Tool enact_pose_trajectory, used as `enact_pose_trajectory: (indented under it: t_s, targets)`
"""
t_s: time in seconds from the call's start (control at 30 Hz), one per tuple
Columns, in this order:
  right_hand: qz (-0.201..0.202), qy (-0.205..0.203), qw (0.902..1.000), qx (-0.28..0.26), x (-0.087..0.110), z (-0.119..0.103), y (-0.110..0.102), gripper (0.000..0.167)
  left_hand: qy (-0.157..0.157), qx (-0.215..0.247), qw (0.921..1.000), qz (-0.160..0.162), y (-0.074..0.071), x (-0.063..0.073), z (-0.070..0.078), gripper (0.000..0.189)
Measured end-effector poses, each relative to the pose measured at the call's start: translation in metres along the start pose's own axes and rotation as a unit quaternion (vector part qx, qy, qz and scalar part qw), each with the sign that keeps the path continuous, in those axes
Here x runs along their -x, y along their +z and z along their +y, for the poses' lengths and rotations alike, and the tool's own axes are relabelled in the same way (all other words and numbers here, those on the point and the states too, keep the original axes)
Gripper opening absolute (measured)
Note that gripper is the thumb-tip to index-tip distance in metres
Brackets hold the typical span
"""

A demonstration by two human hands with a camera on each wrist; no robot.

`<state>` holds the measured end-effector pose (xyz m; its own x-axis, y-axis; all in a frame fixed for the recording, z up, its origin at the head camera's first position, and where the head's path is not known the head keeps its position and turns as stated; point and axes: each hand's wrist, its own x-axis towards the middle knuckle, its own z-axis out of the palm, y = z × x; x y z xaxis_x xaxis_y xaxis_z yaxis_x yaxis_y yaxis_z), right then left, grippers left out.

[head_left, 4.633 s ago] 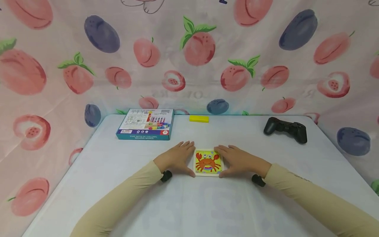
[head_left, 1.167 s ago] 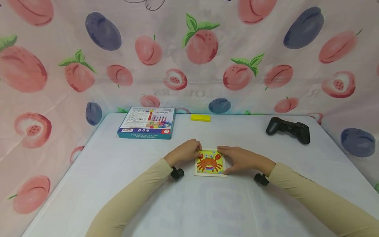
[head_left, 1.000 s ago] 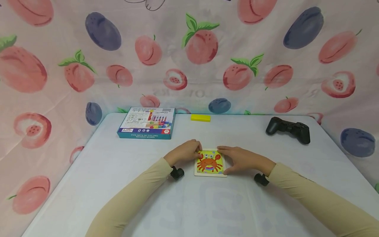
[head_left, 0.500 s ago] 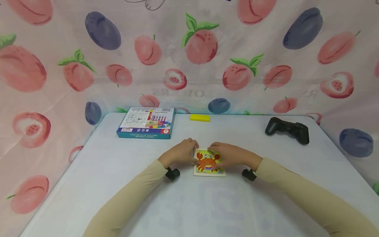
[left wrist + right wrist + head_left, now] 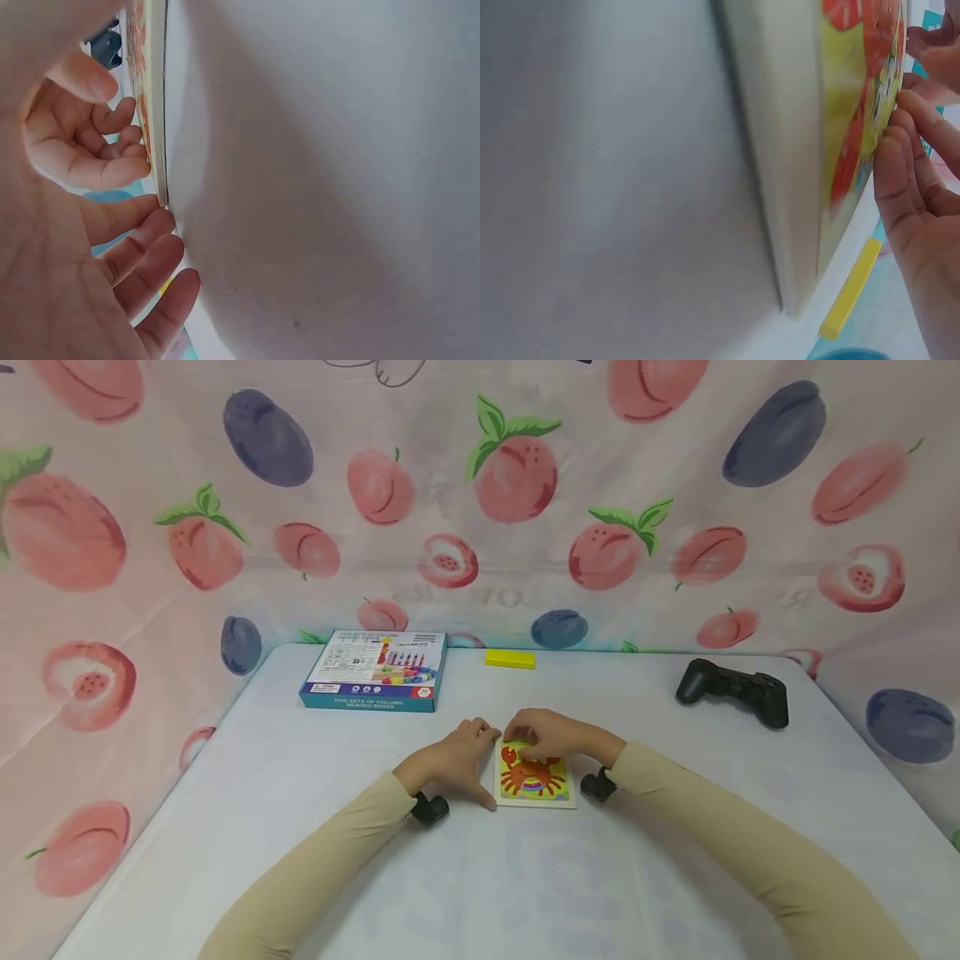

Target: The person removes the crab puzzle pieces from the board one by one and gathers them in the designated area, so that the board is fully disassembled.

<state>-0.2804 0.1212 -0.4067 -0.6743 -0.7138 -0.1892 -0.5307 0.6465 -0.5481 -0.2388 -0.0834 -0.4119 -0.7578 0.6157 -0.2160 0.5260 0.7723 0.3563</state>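
Note:
A small square crab picture board [image 5: 532,789], yellow with an orange crab and a pale frame, lies flat on the table. My left hand [image 5: 453,762] spreads along its left side. Its thumb is near the lower left corner and its fingers near the upper left one. The left wrist view puts a left fingertip at the frame's corner. Reaching over the board's upper part, my right hand [image 5: 551,732] has bent fingers at the picture and covers part of the crab. In the right wrist view these fingertips [image 5: 889,154] touch the picture. Whether they pinch anything is hidden.
A flat box [image 5: 372,672] with beads pictured on it lies at the back left. A yellow block [image 5: 510,659] sits at the back edge of the white table [image 5: 480,885]. At the back right is a black game controller [image 5: 733,692]. A fruit-print cloth [image 5: 480,485] hangs behind.
My right hand has moved left from the board's right edge onto its upper left part. My left hand has drawn back from the upper left corner, thumb and fingers now spread along the side.

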Motion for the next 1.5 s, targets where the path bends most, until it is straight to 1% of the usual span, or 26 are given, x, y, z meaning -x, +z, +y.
enact_pose_trajectory:
  t_s: [0.13,0.23,0.37,0.53,0.73,0.87,1.0,1.13,1.27,1.43,1.5]
  targets:
    - [0.014,-0.007,0.9996,-0.024,-0.0025,0.0009,0.0014,0.02,0.005,-0.005,1.0,-0.001,0.0012,0.0014,0.0023,0.109]
    - [0.026,-0.008,0.9988,-0.04,-0.0021,-0.0003,0.0002,0.014,0.01,-0.021,0.9997,0.005,0.0015,0.0023,0.004,0.108]
    - [0.028,-0.008,0.9983,-0.05,-0.0022,-0.0026,-0.0018,0.011,0.006,-0.029,0.9995,0.006,0.0005,0.0025,0.0053,0.107]
    - [0.027,0.005,0.9985,-0.049,-0.0054,-0.0036,0.0002,0.01,-0.009,-0.025,0.9996,-0.002,0.001,0.0006,0.0045,0.109]
    - [0.047,0.017,0.9983,-0.03,-0.008,-0.0032,0.0034,0.007,-0.016,-0.025,0.9995,-0.008,0.0018,-0.0007,0.0048,0.108]
    - [0.057,0.026,0.9973,-0.036,-0.0089,-0.0044,0.004,0.009,-0.021,-0.031,0.9992,-0.013,-0.0001,-0.0002,0.0064,0.108]
    - [0.071,0.019,0.9964,-0.042,-0.0095,-0.005,0.0045,0.015,-0.021,-0.033,0.9991,-0.014,-0.0011,-0.0009,0.0066,0.108]
    - [0.082,0.007,0.9959,-0.036,-0.0099,-0.0065,0.0042,0.018,-0.02,-0.032,0.9992,-0.014,-0.0003,-0.002,0.0052,0.108]
    - [0.086,-0.002,0.9959,-0.027,-0.0092,-0.0071,0.0041,0.018,-0.022,-0.037,0.999,-0.015,0.001,-0.0034,0.0037,0.108]
    - [0.084,-0.018,0.9962,-0.01,-0.0086,-0.0074,0.0046,0.018,-0.02,-0.04,0.9989,-0.015,0.0013,-0.0037,0.0035,0.109]
    - [0.082,-0.019,0.9964,-0.009,-0.0088,-0.0076,0.0047,0.018,-0.019,-0.039,0.9989,-0.015,0.001,-0.0035,0.0037,0.109]
